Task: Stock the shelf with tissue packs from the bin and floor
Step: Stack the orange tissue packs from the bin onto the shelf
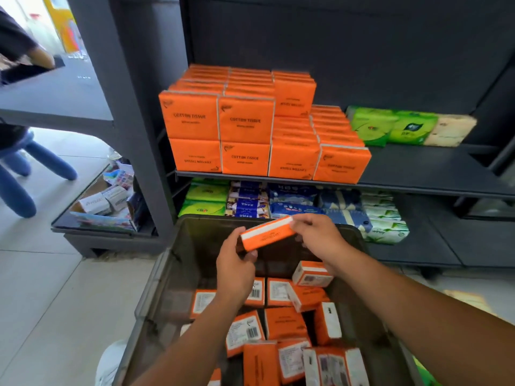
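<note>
Many orange packs (245, 121) were already stacked on the shelf (418, 185). One tissue pack (266, 236) was gripped at its ends by the left hand (237, 263) and right hand (315, 235), while many were left in the bin (156, 288).

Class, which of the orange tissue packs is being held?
The orange pack over the bin, left hand and right hand gripping its ends; the others lie shelved or binned.

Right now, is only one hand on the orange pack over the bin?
No, the left hand grips one end of the pack and the right hand pinches the other end, above the bin.
</note>
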### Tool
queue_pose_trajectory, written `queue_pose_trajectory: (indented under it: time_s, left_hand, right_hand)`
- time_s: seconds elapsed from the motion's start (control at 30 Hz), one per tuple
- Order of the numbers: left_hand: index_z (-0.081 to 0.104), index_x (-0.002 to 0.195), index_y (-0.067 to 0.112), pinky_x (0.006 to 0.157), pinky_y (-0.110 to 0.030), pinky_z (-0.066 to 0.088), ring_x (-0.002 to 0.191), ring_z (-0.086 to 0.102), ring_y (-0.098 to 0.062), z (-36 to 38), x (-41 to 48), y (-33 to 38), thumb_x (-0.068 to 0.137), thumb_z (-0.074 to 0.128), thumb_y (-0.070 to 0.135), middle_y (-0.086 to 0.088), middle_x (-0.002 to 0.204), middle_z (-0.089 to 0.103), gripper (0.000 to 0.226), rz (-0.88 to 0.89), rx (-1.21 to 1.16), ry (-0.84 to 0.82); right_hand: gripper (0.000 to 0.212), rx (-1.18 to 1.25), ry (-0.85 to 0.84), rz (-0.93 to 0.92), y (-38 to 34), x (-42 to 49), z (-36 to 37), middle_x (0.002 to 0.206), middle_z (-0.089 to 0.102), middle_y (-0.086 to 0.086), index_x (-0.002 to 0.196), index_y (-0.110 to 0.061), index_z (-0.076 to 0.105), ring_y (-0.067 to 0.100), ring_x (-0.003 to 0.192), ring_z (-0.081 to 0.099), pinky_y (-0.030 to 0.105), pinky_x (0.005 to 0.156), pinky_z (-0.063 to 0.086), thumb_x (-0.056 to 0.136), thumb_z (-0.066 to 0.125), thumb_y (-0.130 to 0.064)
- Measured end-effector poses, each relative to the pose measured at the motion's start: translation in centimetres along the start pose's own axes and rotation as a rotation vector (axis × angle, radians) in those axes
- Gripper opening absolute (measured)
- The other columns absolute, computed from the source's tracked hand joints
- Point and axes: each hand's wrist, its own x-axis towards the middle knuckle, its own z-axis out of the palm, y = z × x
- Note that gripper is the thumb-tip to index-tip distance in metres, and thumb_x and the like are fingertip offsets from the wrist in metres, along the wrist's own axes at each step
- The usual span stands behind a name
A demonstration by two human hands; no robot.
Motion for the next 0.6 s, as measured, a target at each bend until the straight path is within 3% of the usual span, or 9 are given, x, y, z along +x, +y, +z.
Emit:
queue_pose_trajectory:
  time_s: [0.17, 0.27, 0.37, 0.47, 0.6]
  left_hand:
    - [0.062, 0.126, 0.028, 0.098, -0.043, 0.052, 0.114, 0.060, -0.014, -0.8, -0.1, 2.1, 0.090, 0.066, 0.037, 0.002, 0.121, 0.063, 0.037, 0.062, -0.118, -0.075]
    - [0.067, 0.116, 0.028, 0.089, -0.046, 0.057, 0.106, 0.067, -0.023, -1.2, -0.1, 4.3, 0.098, 0.060, 0.031, -0.002, 0.111, 0.070, 0.020, -0.018, -0.358, -0.112]
    - [0.067, 0.116, 0.023, 0.087, -0.044, 0.057, 0.104, 0.068, -0.022, -1.2, 0.1, 6.0, 0.098, 0.056, 0.033, -0.001, 0.107, 0.073, 0.023, -0.057, -0.467, -0.121]
    - [0.066, 0.120, 0.023, 0.092, -0.046, 0.056, 0.106, 0.068, -0.019, -1.2, 0.3, 7.5, 0.095, 0.057, 0.041, 0.001, 0.110, 0.073, 0.031, -0.042, -0.496, -0.114]
    - [0.062, 0.127, 0.019, 0.095, -0.050, 0.054, 0.107, 0.068, -0.019, -1.0, 0.7, 9.5, 0.089, 0.063, 0.041, -0.001, 0.113, 0.073, 0.043, 0.000, -0.556, -0.041]
  right_hand:
    - [0.027, 0.032, 0.004, -0.001, -3.0, -1.7, -2.8, 0.104, 0.069, 0.005, 0.104, -0.024, 0.068, 0.017, 0.092, 0.061, 0.034, 0.077, 0.048, 0.104, 0.045, -0.040]
    - [0.033, 0.012, -0.028, -0.075, -4.2, -2.3, -4.0, 0.108, 0.069, -0.005, 0.106, -0.028, 0.068, 0.015, 0.104, 0.062, 0.035, 0.086, 0.049, 0.104, 0.041, -0.047]
    - [0.028, 0.016, -0.046, -0.145, -5.4, -2.7, -5.2, 0.107, 0.071, -0.005, 0.104, -0.026, 0.071, 0.015, 0.105, 0.065, 0.044, 0.099, 0.050, 0.102, 0.049, -0.043]
    - [0.012, 0.030, -0.063, -0.204, -6.6, -2.9, -6.4, 0.106, 0.071, -0.006, 0.105, -0.026, 0.068, 0.014, 0.102, 0.066, 0.036, 0.093, 0.053, 0.099, 0.058, -0.029]
    - [0.016, 0.067, -0.102, -0.268, -7.6, -3.0, -7.6, 0.108, 0.072, -0.006, 0.114, -0.024, 0.063, 0.011, 0.099, 0.069, 0.026, 0.081, 0.055, 0.098, 0.060, -0.022]
